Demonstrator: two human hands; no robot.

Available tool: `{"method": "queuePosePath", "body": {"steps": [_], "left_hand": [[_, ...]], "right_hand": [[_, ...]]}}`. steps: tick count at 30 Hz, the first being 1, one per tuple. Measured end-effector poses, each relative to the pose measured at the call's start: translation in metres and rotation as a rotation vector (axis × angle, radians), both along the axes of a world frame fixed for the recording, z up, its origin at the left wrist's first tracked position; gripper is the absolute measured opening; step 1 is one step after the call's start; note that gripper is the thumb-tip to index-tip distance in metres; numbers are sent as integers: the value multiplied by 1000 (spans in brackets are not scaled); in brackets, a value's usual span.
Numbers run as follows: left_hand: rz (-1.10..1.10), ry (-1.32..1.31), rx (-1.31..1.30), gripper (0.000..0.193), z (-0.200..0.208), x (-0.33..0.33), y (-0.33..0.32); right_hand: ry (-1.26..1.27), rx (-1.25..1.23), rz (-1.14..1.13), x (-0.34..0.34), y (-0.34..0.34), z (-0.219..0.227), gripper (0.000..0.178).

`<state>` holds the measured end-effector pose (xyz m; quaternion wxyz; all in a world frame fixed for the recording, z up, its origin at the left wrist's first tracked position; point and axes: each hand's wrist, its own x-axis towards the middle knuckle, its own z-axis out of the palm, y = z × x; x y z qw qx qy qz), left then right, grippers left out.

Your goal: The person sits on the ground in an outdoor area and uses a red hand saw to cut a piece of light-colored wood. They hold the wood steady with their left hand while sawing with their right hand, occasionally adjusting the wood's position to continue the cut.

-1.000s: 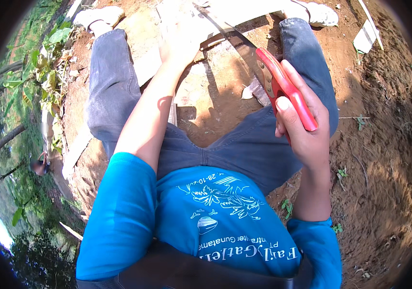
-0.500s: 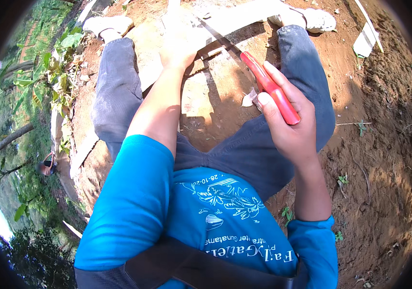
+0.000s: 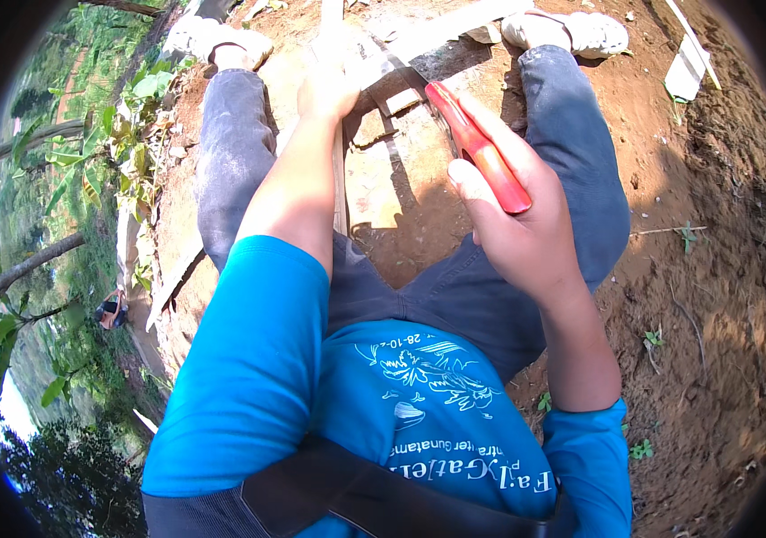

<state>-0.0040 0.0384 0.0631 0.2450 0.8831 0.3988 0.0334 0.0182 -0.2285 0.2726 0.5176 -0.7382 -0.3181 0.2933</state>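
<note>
My right hand (image 3: 526,202) is wrapped around the red handle (image 3: 481,148) of a handsaw, index finger stretched along its side. From the handle, the saw's thin dark blade (image 3: 403,70) runs up and to the left toward my other hand. Strong sun bleaches my left hand (image 3: 329,85), so its fingers barely show. It rests on a narrow wooden strip (image 3: 340,188) that extends between my legs and on past the hand. Close to the blade, a pale board (image 3: 454,25) lies crosswise between my feet. The blade's far end is lost in the glare.
Brown soil (image 3: 705,269) slopes along the right, with a pale flat piece (image 3: 688,72) beside a thin stick. Leafy plants (image 3: 136,117) and bare branches (image 3: 29,264) line the left. Another person (image 3: 112,310) is far off at the left.
My right hand and the handsaw have moved up and left, bringing the handle nearer my left hand. The whole view has shifted slightly; my left hand stays at the wooden strip.
</note>
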Motion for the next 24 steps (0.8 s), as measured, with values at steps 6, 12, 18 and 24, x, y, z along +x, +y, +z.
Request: {"method": "queuePosePath", "body": {"steps": [6, 12, 18, 24], "left_hand": [[17, 49, 82, 51, -16, -13, 21], [74, -150, 98, 51, 5, -3, -16], [-3, -43, 58, 51, -6, -15, -6], [-36, -89, 119, 54, -29, -6, -8]], "right_hand": [[-57, 62, 76, -8, 17, 6, 56], [-82, -4, 3, -4, 24, 13, 52], [59, -223, 4, -3, 17, 25, 51], [-180, -225, -8, -19, -6, 45, 51]]}}
